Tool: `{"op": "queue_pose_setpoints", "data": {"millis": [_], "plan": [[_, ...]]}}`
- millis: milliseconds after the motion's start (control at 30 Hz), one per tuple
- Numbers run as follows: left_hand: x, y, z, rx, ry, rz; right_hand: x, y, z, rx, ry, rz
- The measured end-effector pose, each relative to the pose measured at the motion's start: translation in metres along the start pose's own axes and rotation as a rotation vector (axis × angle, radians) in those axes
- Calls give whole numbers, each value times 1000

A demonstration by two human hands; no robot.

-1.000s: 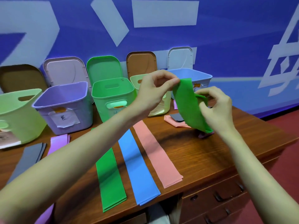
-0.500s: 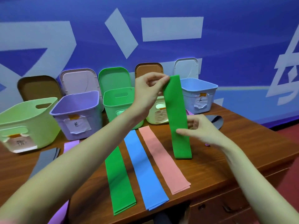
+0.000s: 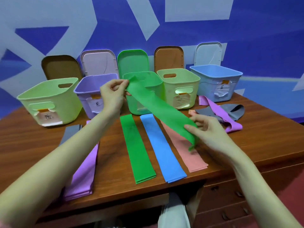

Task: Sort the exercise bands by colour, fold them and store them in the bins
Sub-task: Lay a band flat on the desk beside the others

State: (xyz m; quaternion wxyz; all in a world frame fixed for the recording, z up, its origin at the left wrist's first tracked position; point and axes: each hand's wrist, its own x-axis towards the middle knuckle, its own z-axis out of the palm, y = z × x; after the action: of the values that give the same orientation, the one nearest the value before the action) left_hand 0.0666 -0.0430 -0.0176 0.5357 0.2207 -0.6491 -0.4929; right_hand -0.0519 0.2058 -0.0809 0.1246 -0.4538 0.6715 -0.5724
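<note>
A green band [image 3: 158, 109] stretches in the air between my hands, slanting from upper left to lower right. My left hand [image 3: 113, 94] pinches its far end in front of the green bin [image 3: 158, 79]. My right hand [image 3: 207, 130] grips its near end above the pink band [image 3: 189, 153]. Flat on the wooden table [image 3: 255, 142] lie a green band [image 3: 137, 148], a blue band [image 3: 162, 148], the pink band, a purple band [image 3: 85, 171] and a grey band [image 3: 70, 132], partly hidden by my left arm.
Several open bins stand in a row at the back: light green [image 3: 49, 99], purple [image 3: 88, 86], green, pale yellow-green [image 3: 179, 86] and blue [image 3: 215, 79], lids leaning on the wall behind. A loose purple band [image 3: 220, 112] and grey band [image 3: 236, 109] lie at the right.
The green band hung upright from my left hand; now it is pulled out slanted between both hands. My right hand has moved lower and taken its near end.
</note>
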Motion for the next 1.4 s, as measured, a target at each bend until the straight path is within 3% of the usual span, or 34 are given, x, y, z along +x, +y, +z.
{"op": "queue_pose_setpoints", "data": {"millis": [200,367,700,933,1400], "plan": [[6,-29,-73,126,30,-73,-12,-19,51,86,-114,82],[16,-52,-103,197,-40,-150,-23,-24,89,-80,-210,115],[31,-79,-60,481,-229,-16,-39,-36,112,-171,-243,113],[37,-103,-38,643,-297,-57,-43,-40,111,-211,-270,158],[29,-111,-38,764,-338,-66,-32,-40,113,-642,-316,70]]}}
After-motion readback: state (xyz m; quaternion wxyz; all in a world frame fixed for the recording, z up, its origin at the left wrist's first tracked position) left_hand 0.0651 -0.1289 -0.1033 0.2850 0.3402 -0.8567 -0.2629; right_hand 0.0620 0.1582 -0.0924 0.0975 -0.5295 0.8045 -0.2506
